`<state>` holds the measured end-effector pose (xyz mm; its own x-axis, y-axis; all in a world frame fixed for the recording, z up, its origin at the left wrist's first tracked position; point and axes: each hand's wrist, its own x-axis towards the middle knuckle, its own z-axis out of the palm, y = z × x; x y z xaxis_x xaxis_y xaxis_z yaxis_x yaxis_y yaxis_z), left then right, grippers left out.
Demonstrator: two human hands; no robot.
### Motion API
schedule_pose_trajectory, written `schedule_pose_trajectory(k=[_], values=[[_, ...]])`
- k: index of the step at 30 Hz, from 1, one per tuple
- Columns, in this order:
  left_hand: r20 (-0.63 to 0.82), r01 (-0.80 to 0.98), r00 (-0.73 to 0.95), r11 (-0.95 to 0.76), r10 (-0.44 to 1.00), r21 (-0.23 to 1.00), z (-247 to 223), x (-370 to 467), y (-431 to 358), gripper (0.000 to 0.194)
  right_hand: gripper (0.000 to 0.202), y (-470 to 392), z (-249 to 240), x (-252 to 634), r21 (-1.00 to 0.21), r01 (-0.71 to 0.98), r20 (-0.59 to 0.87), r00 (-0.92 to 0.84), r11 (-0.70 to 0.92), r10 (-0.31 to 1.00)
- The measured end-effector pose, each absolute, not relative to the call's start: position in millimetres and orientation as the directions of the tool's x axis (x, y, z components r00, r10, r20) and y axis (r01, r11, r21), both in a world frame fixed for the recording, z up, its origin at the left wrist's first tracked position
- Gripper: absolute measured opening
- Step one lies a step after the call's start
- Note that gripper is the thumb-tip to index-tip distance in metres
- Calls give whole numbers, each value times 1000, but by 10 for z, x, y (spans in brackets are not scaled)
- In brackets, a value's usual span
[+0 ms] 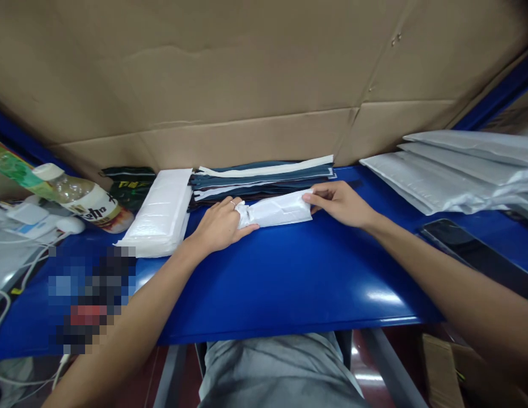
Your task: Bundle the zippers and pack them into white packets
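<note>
A white plastic packet (281,209), folded long and narrow, lies just above the blue table in front of me. My left hand (219,224), with a ring on one finger, is closed on its crumpled left end. My right hand (340,204) pinches the right end between thumb and fingers. What the packet contains is hidden. Directly behind it lies a row of what look like zippers (264,174), dark blue, white and brown. To the left of my left hand rests a stack of flat white packets (157,212).
The blue table (284,277) backs onto a cardboard wall (229,73). More white padded packets (451,175) are piled at right, above a dark phone (476,255). On the left stand a drink bottle (85,198), a dark pouch (130,187) and white cables (11,317).
</note>
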<state>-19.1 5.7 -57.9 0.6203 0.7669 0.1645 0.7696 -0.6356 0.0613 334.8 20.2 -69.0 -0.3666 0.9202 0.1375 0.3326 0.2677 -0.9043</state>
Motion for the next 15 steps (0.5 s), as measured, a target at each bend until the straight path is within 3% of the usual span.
schedule_pose_trajectory(k=[5,9,12,15], values=[[249,808,462,-520,851,276,-543,-233,80,61,44,253,-660,3428,-924,292,163,-289,249,944],[230,697,553,-596,801,399,-525,-188,93,55,41,294,-584,3582,-929,292,153,-258,228,954],[186,695,597,-620,780,364,-517,-215,104,55,42,372,-605,3781,-912,345,153,-213,221,965],[158,749,581,-601,798,279,-508,-351,137,56,41,508,-664,4076,-839,496,240,-29,222,970]])
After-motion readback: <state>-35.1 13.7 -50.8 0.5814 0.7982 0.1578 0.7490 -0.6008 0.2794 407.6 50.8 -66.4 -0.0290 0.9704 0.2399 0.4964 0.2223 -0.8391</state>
